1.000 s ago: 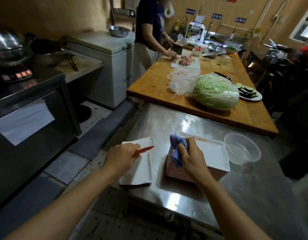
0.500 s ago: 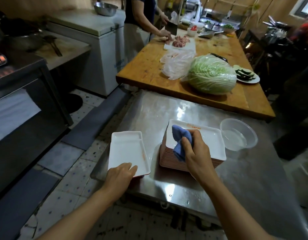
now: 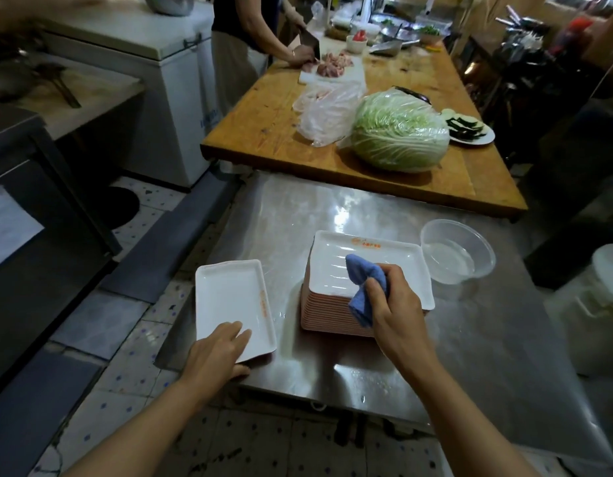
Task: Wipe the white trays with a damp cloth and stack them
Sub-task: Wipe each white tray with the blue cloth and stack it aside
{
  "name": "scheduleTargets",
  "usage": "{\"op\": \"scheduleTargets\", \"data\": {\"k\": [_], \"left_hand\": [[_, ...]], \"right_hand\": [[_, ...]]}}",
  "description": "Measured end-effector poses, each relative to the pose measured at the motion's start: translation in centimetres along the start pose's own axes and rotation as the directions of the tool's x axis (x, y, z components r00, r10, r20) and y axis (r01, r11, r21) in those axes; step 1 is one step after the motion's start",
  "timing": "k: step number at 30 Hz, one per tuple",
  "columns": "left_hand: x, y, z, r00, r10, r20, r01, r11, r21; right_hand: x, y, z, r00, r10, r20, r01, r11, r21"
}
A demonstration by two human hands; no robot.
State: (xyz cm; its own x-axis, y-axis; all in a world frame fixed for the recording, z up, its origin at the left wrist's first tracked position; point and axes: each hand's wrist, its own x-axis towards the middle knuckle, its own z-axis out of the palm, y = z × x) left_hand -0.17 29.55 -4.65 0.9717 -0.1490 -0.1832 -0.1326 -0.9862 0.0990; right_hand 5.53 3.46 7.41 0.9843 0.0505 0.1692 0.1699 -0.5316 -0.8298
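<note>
My left hand (image 3: 218, 351) rests on the near end of a single white rectangular plastic tray (image 3: 231, 304), fingers laid fairly straight over its near rim and the thumb tucked under the edge. That tray lies flat at the near left corner of the shiny steel table (image 3: 470, 339), its long axis running near to far, with an orange print along its right rim. Just to its right, not touching it, stands a tall stack of white rectangular trays with pinkish undersides (image 3: 332, 318); the top one lies with its long axis left to right and carries an orange logo at its far rim. My right hand (image 3: 394, 304) hangs over the near right part of that top tray, fingers curled round a bunched blue cloth (image 3: 363, 287) whose upper fold points far-left and whose lower end droops over the stack's near side. Right of the stack sits a clear round plastic bowl holding water (image 3: 458, 251). Beyond the steel table is a wooden worktable (image 3: 270, 125) with a large pale green cabbage wrapped in film (image 3: 399, 130) and a crumpled clear plastic bag (image 3: 327, 113); at its far end another person (image 3: 243, 36) is cutting raw meat (image 3: 332, 63)
</note>
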Motion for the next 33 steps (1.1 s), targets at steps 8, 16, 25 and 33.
{"op": "scheduleTargets", "data": {"k": [8,16,25,33], "left_hand": [[3.4,3.1,-3.6,0.963,-0.269,0.001,0.254,0.907,-0.337],[9.1,8.5,-10.2,0.923,-0.381,0.063,0.263,0.501,-0.824],[9.7,9.4,-9.4,0.922,-0.363,0.136,0.271,0.352,-0.896],[9.7,9.4,-9.2,0.924,-0.351,0.148,0.256,0.283,-0.924]], "right_hand": [[2.2,0.5,-0.1,1.000,0.008,-0.026,-0.008,1.000,0.016],[8.0,0.2,2.8,0.986,-0.167,0.003,0.167,0.980,-0.104],[9.2,1.9,5.7,0.965,-0.103,0.243,0.197,0.895,-0.400],[7.4,1.8,4.4,0.885,-0.126,0.449,0.307,0.882,-0.357]]}}
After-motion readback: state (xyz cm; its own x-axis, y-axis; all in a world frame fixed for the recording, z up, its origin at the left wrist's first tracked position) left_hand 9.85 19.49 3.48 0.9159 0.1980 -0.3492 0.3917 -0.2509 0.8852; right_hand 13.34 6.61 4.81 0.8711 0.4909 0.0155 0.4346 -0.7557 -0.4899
